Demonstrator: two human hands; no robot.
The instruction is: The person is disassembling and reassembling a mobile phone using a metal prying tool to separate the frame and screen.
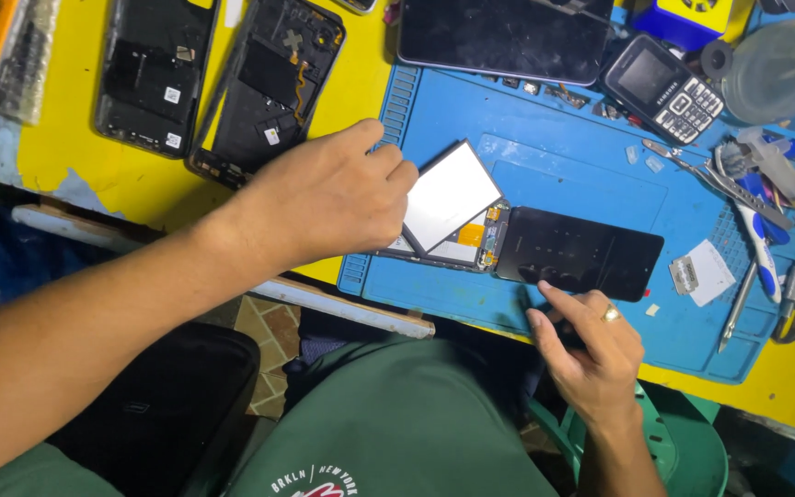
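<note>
Yellow tabletop (94,156) runs across the view, with a blue work mat (554,138) laid over its right part. Nearest, the right hand (591,345) (a ring on 1 finger) hovers at the mat's front edge, fingers loosely spread and holding nothing, its fingertips just touching the near edge of a black phone screen panel (580,253) — likely steadying it. That panel lies flat on the mat, joined at its left end to an opened phone body (457,244) where an orange flex part shows. The left hand (324,207) rests on the body's left end, fingers curled together over it; whether they pinch the white-backed rectangular panel (448,193), which sits tilted across the body, I cannot tell. Right of these lie tweezers (692,166) and screwdrivers (756,239) — kept within reach. Farther off, 2 opened phone backs (223,83) sit on the yellow surface, a large dark screen (503,37) and a keypad phone (664,87) beyond.
</note>
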